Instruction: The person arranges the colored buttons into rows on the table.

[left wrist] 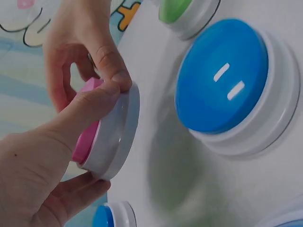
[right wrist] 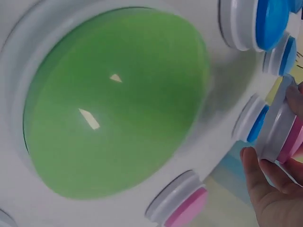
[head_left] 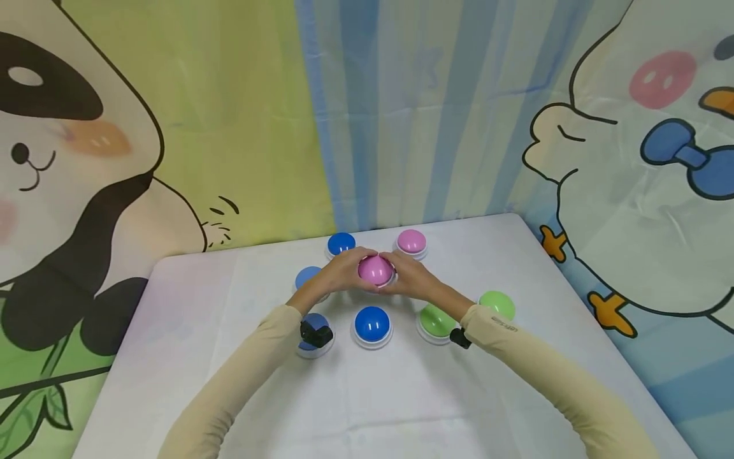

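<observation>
The backdrop cloth (head_left: 229, 115) with cartoon animal prints fills the far side of the head view; its figures are cut off at the frame edges. In front of it stands the white table (head_left: 401, 395), whose near edge lies out of frame.

Several dome buttons on white bases sit on the table. The centre blue button (head_left: 373, 325) lies nearest the person. The near green button (head_left: 437, 320) sits beside it and is partly covered by the right forearm; in the right wrist view it fills most of the frame, out of focus. The far green button (head_left: 497, 304) lies just beyond the right sleeve. The near-left blue button (head_left: 314, 335) is largely hidden behind the left wrist camera. A further blue button (head_left: 306, 276) is mostly hidden by the left hand. The far blue button (head_left: 341, 243) and far pink button (head_left: 411, 241) sit at the back, fully visible.

The held pink button (head_left: 376, 270) is at the middle of the group, between both hands. The left hand (head_left: 339, 273) pinches its white rim with the thumb and curled fingers. The right hand (head_left: 410, 278) grips the opposite rim with the thumb and fingers curled; the right wrist view cuts this hand off. Whether the base touches the table cannot be determined.
</observation>
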Demonstrator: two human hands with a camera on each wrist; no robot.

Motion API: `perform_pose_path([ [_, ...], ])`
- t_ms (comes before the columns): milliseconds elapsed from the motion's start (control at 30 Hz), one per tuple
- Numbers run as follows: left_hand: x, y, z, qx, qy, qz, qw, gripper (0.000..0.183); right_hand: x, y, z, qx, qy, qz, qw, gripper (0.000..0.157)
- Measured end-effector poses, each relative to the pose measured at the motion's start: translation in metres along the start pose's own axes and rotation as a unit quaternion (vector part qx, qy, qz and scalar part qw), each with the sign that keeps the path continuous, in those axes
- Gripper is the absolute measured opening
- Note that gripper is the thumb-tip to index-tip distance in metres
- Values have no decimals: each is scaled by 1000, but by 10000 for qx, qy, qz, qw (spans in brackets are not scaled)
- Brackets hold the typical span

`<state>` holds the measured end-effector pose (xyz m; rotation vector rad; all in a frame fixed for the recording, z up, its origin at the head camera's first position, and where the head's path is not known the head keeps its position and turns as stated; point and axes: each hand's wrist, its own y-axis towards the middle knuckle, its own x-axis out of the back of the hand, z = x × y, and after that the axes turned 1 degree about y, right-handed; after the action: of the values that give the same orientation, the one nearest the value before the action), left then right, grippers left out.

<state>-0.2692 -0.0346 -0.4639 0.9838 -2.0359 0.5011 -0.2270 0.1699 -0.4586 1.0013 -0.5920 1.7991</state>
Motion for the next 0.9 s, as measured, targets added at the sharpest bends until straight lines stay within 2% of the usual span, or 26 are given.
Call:
perform_pose_path([
  [167,1,-19,-12,-269,130,-100,9995,77,6,-15,14,107,-138,49,9998,78],
  [267,-1,-37,-21,-468,210,-114,9986,75,7,-33,26,237,-142,84,9996,77],
  [400,-10,-65,-34,-894,387,-202,9950,74,4,-61,43,350,-146,143,9992,75],
  [533,-19,-89,-47,-1124,447,-274,9923,77,-1,-85,55,433,-216,133,9987,75],
  [667,-26,-98,-52,-1220,397,-194,9915,77,-5,-97,58,488,-238,85,9985,73],
  [800,-32,-103,-50,-1184,388,-88,9922,78,-13,-100,59,546,-353,12,9979,72],
  [900,-34,-114,-46,-1166,516,-55,9918,78,-24,-103,64,684,-596,-79,9958,73],
])
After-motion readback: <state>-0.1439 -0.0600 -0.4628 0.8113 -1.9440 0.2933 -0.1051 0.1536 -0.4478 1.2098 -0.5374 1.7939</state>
